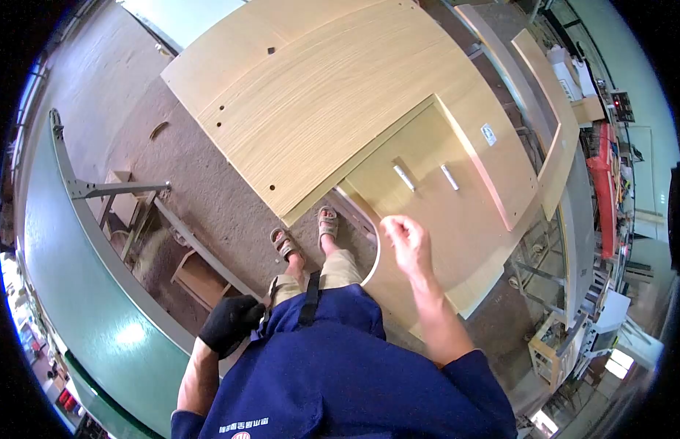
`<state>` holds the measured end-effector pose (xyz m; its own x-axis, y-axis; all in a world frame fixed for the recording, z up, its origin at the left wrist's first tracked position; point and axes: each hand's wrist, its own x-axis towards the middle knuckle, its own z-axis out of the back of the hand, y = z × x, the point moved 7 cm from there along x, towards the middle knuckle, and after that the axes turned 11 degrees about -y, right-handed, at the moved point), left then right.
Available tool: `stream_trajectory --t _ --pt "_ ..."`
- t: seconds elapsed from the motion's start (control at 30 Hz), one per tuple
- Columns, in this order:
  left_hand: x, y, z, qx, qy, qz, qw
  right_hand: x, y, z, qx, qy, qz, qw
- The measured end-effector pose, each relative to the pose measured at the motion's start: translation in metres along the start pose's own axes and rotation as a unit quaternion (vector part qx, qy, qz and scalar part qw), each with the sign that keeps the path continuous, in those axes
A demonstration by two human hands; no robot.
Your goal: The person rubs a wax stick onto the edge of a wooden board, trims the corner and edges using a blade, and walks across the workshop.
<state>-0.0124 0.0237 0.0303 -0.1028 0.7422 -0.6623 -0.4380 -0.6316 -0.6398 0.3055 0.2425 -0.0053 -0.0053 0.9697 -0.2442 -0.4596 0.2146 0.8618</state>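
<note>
My right hand (406, 245), bare, hangs over the lower panel (457, 212) with its fingers curled together. Whatever it might hold is hidden. My left hand (234, 322), in a black glove, is closed beside my waist, close to a dark strap (310, 300); its contents cannot be made out. In front of me lies a large wood-grain board (332, 88) with several dark holes and a rectangular cutout. Within the cutout, two short white rods (403, 178) lie apart on the lower panel. A white label (488, 134) is stuck to the board's right part.
A green surface (113, 314) with a grey edge runs along my left. Beside it is a metal frame (186, 234) with wooden pieces under it. On the right stand a notched wooden strip (563, 139), a red object (605, 190) and a wooden crate (548, 355).
</note>
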Motion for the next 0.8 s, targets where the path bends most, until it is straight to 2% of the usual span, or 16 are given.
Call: stream_trajectory --t 0.03,0.07,0.13,0.17,0.2,0.23,0.3,0.37,0.47,0.5,0.57,0.6,0.73,0.8 --pt "-0.003 0.009 0.001 -0.024 -0.008 0.074 0.997 0.014 0.001 0.013 -0.121 -0.007 0.061 0.991" --pt "-0.003 0.009 0.002 -0.025 -0.029 0.063 0.997 0.028 0.005 0.02 -0.164 -0.041 0.133 0.977" --pt "0.0 0.008 -0.006 0.029 -0.035 -0.026 0.999 0.05 0.01 0.02 -0.24 -0.105 0.275 0.925" --pt "-0.001 0.006 -0.006 0.059 -0.042 -0.067 0.995 0.063 0.006 0.017 -0.259 -0.119 0.276 0.918" --pt "0.003 0.001 -0.007 0.04 -0.013 0.027 0.999 0.076 0.003 0.013 -0.275 -0.132 0.277 0.911" --pt "0.003 -0.003 -0.011 0.022 -0.03 -0.023 0.999 0.088 -0.001 0.007 -0.289 -0.142 0.28 0.904" --pt "0.002 -0.027 -0.007 -0.054 -0.064 0.027 0.996 0.108 -0.013 -0.005 -0.333 -0.165 0.281 0.885" --pt "0.016 0.014 -0.02 -0.154 -0.092 0.073 0.981 0.122 -0.023 -0.008 -0.354 -0.168 0.27 0.88" --pt "0.032 0.078 -0.037 -0.334 -0.16 0.145 0.918 0.128 -0.031 0.004 -0.27 -0.169 0.283 0.905" --pt "0.029 0.086 -0.043 -0.398 -0.184 0.214 0.873 0.129 -0.028 0.014 -0.221 -0.187 0.282 0.915" --pt "0.03 0.121 -0.072 -0.497 -0.185 0.248 0.811 0.137 -0.04 0.045 -0.198 -0.23 0.231 0.924" --pt "0.023 0.116 -0.08 -0.531 -0.15 0.28 0.786 0.143 -0.051 0.064 -0.213 -0.244 0.215 0.921" --pt "0.021 0.119 -0.091 -0.509 -0.129 0.255 0.812 0.142 -0.05 0.099 -0.354 -0.266 0.216 0.87" --pt "0.017 0.103 -0.081 -0.518 -0.108 0.269 0.805 0.147 -0.061 0.101 -0.39 -0.215 0.203 0.872"
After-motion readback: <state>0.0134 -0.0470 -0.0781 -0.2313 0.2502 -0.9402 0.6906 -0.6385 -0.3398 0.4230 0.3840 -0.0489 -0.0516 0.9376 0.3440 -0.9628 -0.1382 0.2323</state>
